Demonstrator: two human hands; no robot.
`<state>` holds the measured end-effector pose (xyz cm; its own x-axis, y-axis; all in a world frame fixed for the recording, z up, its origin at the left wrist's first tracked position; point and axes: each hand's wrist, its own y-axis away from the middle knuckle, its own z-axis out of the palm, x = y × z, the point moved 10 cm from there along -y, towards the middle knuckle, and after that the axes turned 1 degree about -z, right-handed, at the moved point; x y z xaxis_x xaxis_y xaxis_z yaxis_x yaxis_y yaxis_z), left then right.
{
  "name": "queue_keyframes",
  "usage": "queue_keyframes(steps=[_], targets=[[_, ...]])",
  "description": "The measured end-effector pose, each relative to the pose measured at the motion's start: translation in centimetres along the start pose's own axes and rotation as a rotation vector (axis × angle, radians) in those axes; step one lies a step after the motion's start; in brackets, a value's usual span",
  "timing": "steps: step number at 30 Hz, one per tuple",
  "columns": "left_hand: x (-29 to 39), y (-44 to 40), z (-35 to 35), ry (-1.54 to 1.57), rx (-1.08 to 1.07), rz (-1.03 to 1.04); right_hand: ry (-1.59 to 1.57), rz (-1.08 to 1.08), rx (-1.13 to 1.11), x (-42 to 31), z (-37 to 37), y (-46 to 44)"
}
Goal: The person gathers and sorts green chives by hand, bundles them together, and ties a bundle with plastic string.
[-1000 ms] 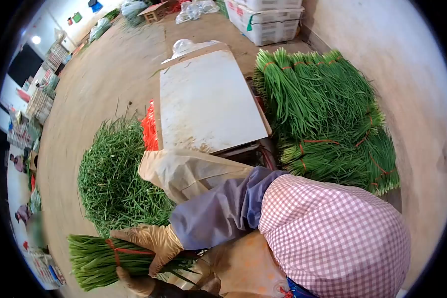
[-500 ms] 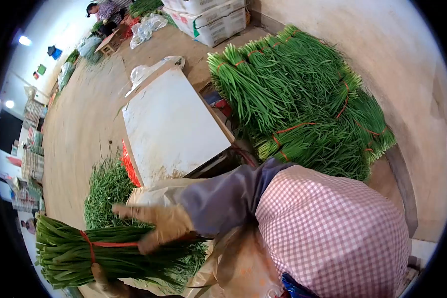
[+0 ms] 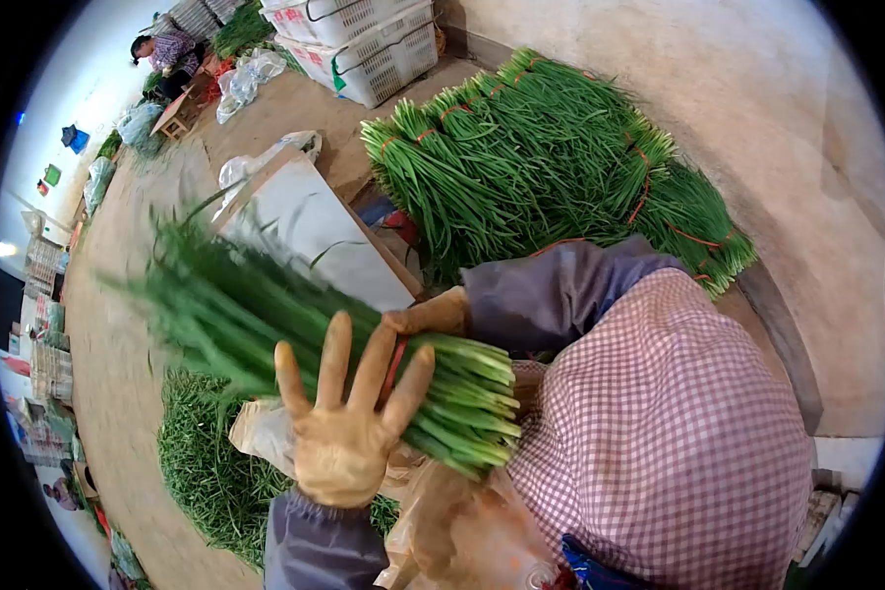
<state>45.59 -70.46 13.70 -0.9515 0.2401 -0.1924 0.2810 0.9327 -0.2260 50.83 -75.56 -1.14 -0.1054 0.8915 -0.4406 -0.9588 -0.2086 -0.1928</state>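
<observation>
A large bunch of long green stems with a red band hangs diagonally in front of me. Its pale cut ends point right, and its leafy ends blur toward the upper left. My right hand, in a tan glove, comes from the right and grips the bunch's upper side near the band. My left hand, gloved too, has its fingers spread in front of the bunch, beside the band. Behind the leaves is a white-topped stand.
Banded green bunches lie piled at the right, by the wall. Loose greens are heaped at lower left. White crates stand at the back. Another person sits at the far upper left. Checkered cloth fills the lower right.
The bunch has swung up and turned, its cut ends now to the right instead of left. My left hand has risen into full view with spread fingers; my right hand has moved up and right.
</observation>
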Motion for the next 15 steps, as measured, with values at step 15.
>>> queue_keyframes(steps=[15], targets=[[-17.5,14.5,15.2,0.292,-0.542,-0.846,0.671,-0.163,0.844,-10.1,-8.0,15.1]])
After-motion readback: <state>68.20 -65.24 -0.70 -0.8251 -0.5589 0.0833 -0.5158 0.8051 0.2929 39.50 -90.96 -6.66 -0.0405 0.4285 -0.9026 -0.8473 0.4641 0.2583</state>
